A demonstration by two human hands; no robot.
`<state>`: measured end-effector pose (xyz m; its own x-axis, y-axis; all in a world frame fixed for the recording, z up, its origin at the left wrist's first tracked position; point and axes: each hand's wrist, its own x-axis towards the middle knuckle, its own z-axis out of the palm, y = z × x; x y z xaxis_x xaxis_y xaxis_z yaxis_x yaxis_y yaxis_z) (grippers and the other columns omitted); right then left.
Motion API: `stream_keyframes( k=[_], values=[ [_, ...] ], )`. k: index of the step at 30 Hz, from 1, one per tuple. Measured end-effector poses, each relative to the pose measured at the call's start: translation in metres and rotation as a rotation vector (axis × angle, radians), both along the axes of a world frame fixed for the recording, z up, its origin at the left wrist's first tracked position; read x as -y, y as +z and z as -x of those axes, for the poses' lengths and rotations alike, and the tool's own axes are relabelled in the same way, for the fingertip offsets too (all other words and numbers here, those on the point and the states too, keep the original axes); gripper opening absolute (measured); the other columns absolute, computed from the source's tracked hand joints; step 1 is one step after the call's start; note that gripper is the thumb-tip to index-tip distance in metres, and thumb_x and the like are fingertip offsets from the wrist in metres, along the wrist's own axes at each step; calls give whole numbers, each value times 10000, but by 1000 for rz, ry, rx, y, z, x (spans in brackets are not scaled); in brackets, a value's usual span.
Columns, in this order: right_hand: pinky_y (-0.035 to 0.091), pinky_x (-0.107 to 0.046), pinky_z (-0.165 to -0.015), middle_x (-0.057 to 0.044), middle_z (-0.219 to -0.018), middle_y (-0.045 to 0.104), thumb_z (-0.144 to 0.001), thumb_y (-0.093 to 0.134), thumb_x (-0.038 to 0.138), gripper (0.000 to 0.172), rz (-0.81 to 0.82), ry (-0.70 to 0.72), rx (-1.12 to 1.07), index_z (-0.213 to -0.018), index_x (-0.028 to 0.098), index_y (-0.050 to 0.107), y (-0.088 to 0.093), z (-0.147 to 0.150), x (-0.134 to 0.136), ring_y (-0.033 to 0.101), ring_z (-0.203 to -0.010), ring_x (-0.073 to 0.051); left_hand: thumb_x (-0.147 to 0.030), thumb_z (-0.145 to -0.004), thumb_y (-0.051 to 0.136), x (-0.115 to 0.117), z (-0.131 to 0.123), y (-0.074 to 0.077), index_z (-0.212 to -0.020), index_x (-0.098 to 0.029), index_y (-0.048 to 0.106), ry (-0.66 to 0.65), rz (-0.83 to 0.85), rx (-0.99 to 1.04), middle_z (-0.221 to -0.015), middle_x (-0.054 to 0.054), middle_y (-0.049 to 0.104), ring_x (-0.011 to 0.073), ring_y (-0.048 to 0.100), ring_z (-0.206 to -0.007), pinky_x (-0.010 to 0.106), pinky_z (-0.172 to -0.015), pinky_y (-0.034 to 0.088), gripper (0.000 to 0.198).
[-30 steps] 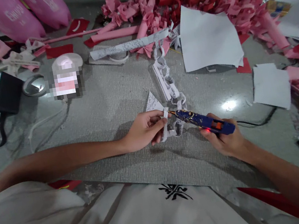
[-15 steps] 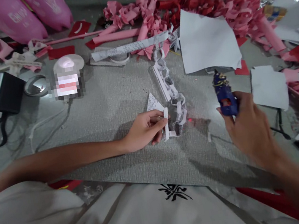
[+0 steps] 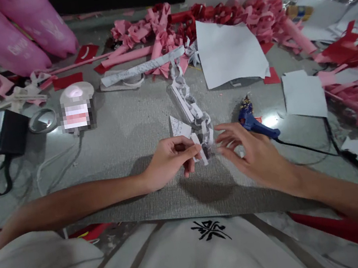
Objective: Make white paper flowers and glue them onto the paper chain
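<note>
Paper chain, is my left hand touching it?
Touching. The head view shows the left hand pinching the near end of the paper chain between thumb and fingers.

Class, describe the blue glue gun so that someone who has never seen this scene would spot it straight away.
Start at the grey woven mat in the middle and follow the white paper chain down to the right hand. Just beyond that hand's fingers lies the blue plastic glue gun. Nothing else nearby is blue or trails a black cord.
</note>
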<state>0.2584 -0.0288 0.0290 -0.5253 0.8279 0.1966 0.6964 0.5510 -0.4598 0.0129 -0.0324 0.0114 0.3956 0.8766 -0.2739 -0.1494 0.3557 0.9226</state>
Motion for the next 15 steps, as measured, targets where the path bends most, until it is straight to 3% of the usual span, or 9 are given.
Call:
stream_keyframes(
  k=[1,4,7,11,13,15],
  values=[
    [638,-346,-731,-96,-1088,776,-1038,625,409,463,76,26,-114,-1436,237,462,-2,9,2,777,-889,-238,-426,-925,776,0,-2,0,-875,-132,688,-4,3,9,-792,40,724,86,631,-544,196,-445,518,311],
    [614,-275,-639,-38,-967,796,-990,712,426,414,63,12,-293,-1313,243,531,-11,29,6,783,-788,-193,-456,-920,777,-2,-5,-1,-868,-136,689,-17,-8,21,-707,23,686,106,640,-568,214,-487,540,337],
    [614,-265,-673,-13,-905,799,-1003,691,288,212,-22,-12,-304,-1190,238,605,-18,34,5,782,-762,-170,-457,-923,772,-5,0,-2,-925,-134,714,-19,-57,-52,-688,12,653,100,609,-564,214,-494,516,328],
    [600,-262,-673,-9,-876,801,-999,659,202,145,-108,-63,-236,-1143,221,665,-18,29,-1,771,-719,-156,-446,-954,714,-14,17,-2,-1130,-147,710,21,-192,-342,-814,39,696,118,618,-592,248,-517,507,348],
    [584,-263,-646,-17,-870,798,-1005,639,194,139,-141,-86,-216,-1138,209,675,-18,25,-5,758,-693,-153,-418,-938,727,-25,26,-3,-1167,-165,686,66,-423,-553,-956,73,731,169,693,-784,312,-713,587,344],
    [576,-267,-638,-29,-877,796,-1014,610,175,143,-209,-85,-194,-1137,198,679,-20,22,-7,746,-682,-152,-415,-881,791,-41,32,-7,-1281,-202,643,-3,-691,-736,-1260,125,712,268,679,-1168,439,-1011,562,476]
  ],
)
